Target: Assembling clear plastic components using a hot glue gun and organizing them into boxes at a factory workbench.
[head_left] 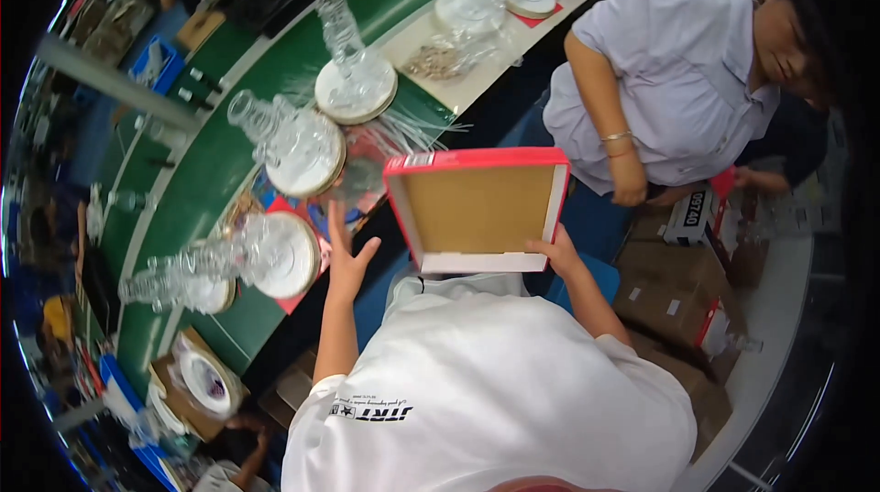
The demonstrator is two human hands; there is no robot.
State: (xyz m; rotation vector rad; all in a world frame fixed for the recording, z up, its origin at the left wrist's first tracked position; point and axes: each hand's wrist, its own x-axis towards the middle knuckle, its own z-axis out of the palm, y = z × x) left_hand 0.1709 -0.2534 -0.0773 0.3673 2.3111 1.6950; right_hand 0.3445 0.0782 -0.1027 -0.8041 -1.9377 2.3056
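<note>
My right hand point(557, 252) grips the right side of a shallow, open red cardboard box point(477, 159) with a plain brown inside. The box is tilted up in front of my body, its hollow facing me. My left hand point(345, 254) is off the box, to its left, with fingers spread and nothing in them. Nearest to that hand is a clear, ribbed glass-like piece on a round white base point(286, 258), lying on the green table. Just beyond it stands another such clear piece point(307, 158). What lies directly behind the box is hidden.
The curved green table point(275, 61) carries several more clear pieces point(356, 84) and thin clear strips point(408, 130). A co-worker in a pale shirt point(660, 71) stands at the right. Brown cartons point(674, 286) are stacked behind, and an open carton point(188, 391) sits lower left.
</note>
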